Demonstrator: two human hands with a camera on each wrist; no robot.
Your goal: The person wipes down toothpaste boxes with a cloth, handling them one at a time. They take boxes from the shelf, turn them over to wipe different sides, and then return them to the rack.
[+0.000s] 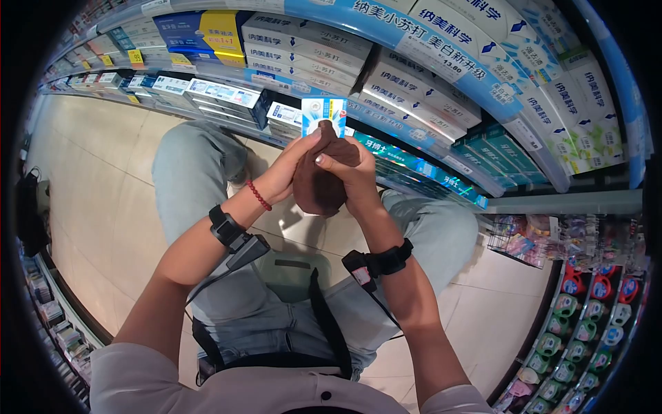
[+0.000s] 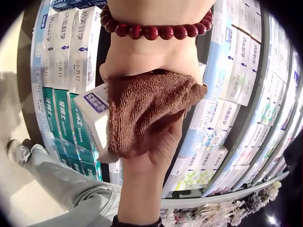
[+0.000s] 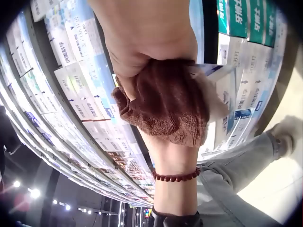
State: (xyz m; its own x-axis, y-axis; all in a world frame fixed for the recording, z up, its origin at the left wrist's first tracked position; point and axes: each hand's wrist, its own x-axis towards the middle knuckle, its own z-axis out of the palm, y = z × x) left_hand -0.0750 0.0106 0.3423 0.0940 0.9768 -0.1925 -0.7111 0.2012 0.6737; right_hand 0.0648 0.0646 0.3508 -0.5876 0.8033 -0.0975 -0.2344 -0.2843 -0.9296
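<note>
In the head view both hands meet in front of the lower shelf, around a crumpled brown towelling cloth (image 1: 321, 186). A white-and-blue toothpaste box (image 1: 324, 114) stands out beyond the cloth, its printed face up. My left hand (image 1: 284, 169), with a red bead bracelet at its wrist, grips the box from the left; its fingers are mostly hidden by cloth. My right hand (image 1: 360, 176) holds the cloth against the box, thumb lying on top of it. The left wrist view shows the box's white side (image 2: 92, 116) beside the cloth (image 2: 147, 111).
Shelves with stacked white toothpaste boxes (image 1: 303, 45) curve across the front, with teal boxes (image 1: 496, 155) lower right. My bent knees (image 1: 431, 228) flank the hands, over a tiled floor (image 1: 103, 172). Hanging packets (image 1: 545, 234) and bottles (image 1: 565, 303) stand at the right.
</note>
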